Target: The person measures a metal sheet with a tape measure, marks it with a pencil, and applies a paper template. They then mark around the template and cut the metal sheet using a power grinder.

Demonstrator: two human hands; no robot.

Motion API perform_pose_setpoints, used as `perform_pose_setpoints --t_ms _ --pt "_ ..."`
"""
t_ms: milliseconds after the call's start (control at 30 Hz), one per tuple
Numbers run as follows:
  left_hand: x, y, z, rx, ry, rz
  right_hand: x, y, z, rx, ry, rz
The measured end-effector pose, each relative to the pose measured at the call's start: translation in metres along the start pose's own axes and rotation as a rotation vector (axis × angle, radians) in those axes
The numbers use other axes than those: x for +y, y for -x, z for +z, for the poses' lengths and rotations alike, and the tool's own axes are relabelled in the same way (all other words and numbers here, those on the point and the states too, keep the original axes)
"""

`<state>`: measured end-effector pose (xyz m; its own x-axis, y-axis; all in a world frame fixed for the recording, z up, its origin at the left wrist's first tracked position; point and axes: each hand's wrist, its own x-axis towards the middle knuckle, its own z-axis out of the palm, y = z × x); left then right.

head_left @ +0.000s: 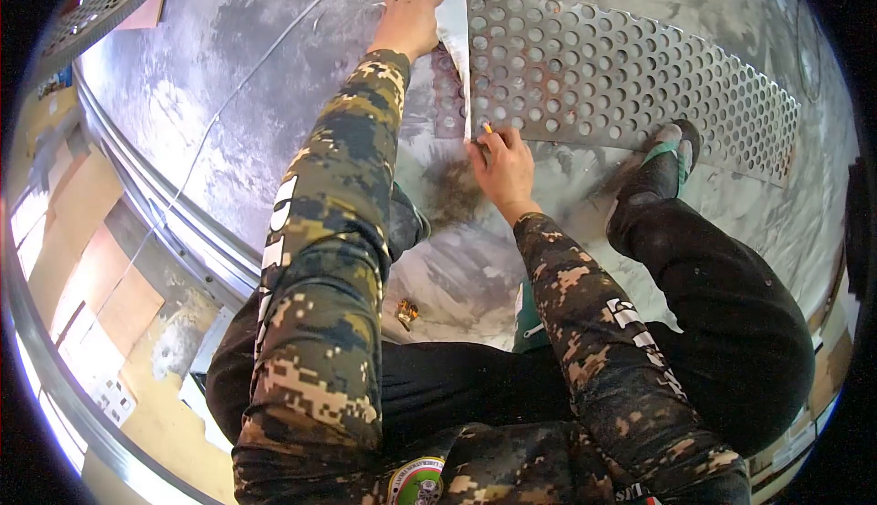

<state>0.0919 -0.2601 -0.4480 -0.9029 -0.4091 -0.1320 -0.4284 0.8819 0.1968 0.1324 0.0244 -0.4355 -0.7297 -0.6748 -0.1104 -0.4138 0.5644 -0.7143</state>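
- Metal sheet (630, 75) with round holes lies under the grip, its short left end just below the left hand and its long body running off to the right.
- Far left of both hands, a metal rail (174, 208) bounds the grey floor (183, 139); open room stretches between it and the left hand, crossed by a thin cable (245, 85).
- Left hand (408, 22), fingers spread, presses the top of a pale strip (456, 21) laid across the sheet.
- Well below the left hand sits a yellow-black tape measure (407, 313).
- Right hand (504, 167), at the strip's lower tip, pinches a yellow stick (488, 127) near the sheet's lower edge.
- Right of that hand, a shoe (674, 150) overlaps the same edge, standing in the way along it; whether it presses down, I cannot tell.
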Motion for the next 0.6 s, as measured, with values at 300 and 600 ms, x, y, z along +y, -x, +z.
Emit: perform_pose_setpoints --t_ms 300,600 --pt "0.005 0.0 -0.005 -0.083 0.034 -0.063 0.0 0.0 0.006 0.041 0.001 -0.028" --pt "0.02 0.012 -0.015 -0.075 0.095 -0.154 0.004 -0.001 0.008 -0.029 0.045 -0.054"
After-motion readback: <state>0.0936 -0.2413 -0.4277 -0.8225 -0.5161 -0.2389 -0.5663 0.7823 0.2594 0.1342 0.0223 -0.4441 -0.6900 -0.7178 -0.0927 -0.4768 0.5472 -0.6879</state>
